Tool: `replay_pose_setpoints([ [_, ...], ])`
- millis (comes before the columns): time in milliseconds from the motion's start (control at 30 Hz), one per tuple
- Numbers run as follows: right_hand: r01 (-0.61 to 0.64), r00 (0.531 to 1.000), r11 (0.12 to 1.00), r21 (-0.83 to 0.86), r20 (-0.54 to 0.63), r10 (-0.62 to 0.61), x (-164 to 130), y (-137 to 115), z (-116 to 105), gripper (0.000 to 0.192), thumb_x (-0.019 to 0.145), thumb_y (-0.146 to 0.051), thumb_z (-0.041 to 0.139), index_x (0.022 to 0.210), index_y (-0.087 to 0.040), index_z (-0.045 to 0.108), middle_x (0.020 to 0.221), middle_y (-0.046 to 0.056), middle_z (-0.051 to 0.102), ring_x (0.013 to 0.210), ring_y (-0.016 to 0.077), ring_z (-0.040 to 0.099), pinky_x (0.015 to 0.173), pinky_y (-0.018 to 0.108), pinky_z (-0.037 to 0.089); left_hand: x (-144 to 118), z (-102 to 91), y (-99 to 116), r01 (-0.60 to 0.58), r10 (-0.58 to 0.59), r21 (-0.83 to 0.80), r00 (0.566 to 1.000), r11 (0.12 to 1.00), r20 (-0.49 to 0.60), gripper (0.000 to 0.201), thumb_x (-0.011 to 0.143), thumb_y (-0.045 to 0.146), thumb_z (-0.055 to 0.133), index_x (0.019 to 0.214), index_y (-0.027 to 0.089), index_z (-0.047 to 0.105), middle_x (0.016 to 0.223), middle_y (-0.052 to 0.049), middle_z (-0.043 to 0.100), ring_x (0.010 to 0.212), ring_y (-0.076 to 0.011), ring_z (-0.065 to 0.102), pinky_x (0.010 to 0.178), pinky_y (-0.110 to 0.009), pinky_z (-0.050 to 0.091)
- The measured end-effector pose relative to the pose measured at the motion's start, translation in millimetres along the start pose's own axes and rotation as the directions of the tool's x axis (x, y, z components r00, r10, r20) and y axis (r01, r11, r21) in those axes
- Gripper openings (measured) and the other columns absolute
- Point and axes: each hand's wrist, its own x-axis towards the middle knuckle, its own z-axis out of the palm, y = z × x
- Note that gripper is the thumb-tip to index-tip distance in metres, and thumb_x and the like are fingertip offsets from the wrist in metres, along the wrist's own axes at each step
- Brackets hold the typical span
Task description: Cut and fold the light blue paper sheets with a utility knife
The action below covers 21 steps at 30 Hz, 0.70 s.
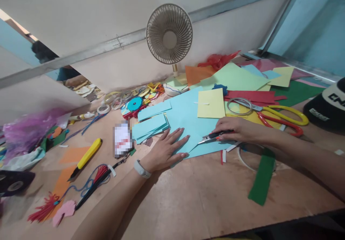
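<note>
Paper first: a large light-blue sheet (185,125) lies flat on the wooden table (194,197), just right of the frame's centre. The left hand (165,148) presses down on its lower left part, palm flat, fingers spread wide and straight, gripping nothing; a white wristband (142,169) sits on that wrist. The right hand (238,129) comes in from the right edge of the frame, fingers curled closed around a small utility knife (214,137) with a black and orange body. Its blade tip points left and meets the blue sheet near its lower edge, close to the left fingertips.

On the upper right part of the blue sheet rests a yellow square of paper (210,103). A stack of cut light-blue strips (149,125) sits just left of the sheet. Right of the yellow square lie a roll of clear tape (239,106) and yellow-handled scissors (285,113) over red and yellow paper. A green strip (262,177) lies on the table below the right forearm.

Farther out, a small desk fan (169,35) stands at the top centre against the wall. A yellow-handled cutter (86,157) lies at the lower left of the frame, and a black cap (327,105) sits at the right edge.
</note>
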Motion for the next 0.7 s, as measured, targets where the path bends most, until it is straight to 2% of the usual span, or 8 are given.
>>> replay_pose_setpoints([
  [133, -0.009, 0.999, 1.0, 0.01, -0.042, 0.01, 1, -6, 6, 0.034, 0.094, -0.046, 0.057, 0.109, -0.022, 0.076, 0.096, 0.01, 0.068, 0.088, 0.0212, 0.064, 0.077, 0.034, 0.049, 0, 0.2, 0, 0.002, -0.002, 0.002, 1.0, 1.0, -0.002, 0.061, 0.103, 0.058, 0.032, 0.156, 0.028, 0.027, 0.165, -0.006, 0.016, 0.152, -0.0251, 0.017, 0.124, -0.051, 0.01],
  [367, 0.012, 1.0, 1.0, 0.0, -0.008, -0.012, -1, -4, 6, 0.033, 0.094, -0.045, 0.057, 0.107, -0.022, 0.076, 0.091, 0.009, 0.067, 0.082, 0.02, 0.063, 0.072, 0.032, 0.049, 0, -1.0, 0, -0.001, 0.001, -0.008, 1.0, 1.0, 0.001, 0.063, 0.103, 0.06, 0.028, 0.156, 0.026, 0.028, 0.164, -0.007, 0.018, 0.152, -0.0252, 0.019, 0.124, -0.051, 0.01],
  [533, 0.02, 0.995, 0.999, -0.034, -0.098, -0.023, 1, -3, 16, 0.032, 0.093, -0.044, 0.057, 0.108, -0.023, 0.076, 0.098, 0.011, 0.069, 0.089, 0.0225, 0.064, 0.076, 0.036, 0.05, 0, 0.0, -1, -0.012, 0.012, -0.008, 1.0, 1.0, -0.017, 0.061, 0.103, 0.06, 0.028, 0.156, 0.029, 0.026, 0.165, -0.006, 0.017, 0.151, -0.0257, 0.019, 0.123, -0.051, 0.011],
  [700, 0.013, 0.999, 1.0, -0.026, -0.038, -0.014, 0, -6, 13, 0.033, 0.093, -0.044, 0.057, 0.109, -0.022, 0.076, 0.097, 0.011, 0.069, 0.09, 0.0227, 0.064, 0.077, 0.035, 0.051, 0, -0.7, 0, -0.006, 0.006, 0.0, 1.0, 1.0, -0.013, 0.062, 0.103, 0.061, 0.027, 0.155, 0.027, 0.029, 0.164, -0.007, 0.019, 0.152, -0.0242, 0.018, 0.124, -0.05, 0.01],
])
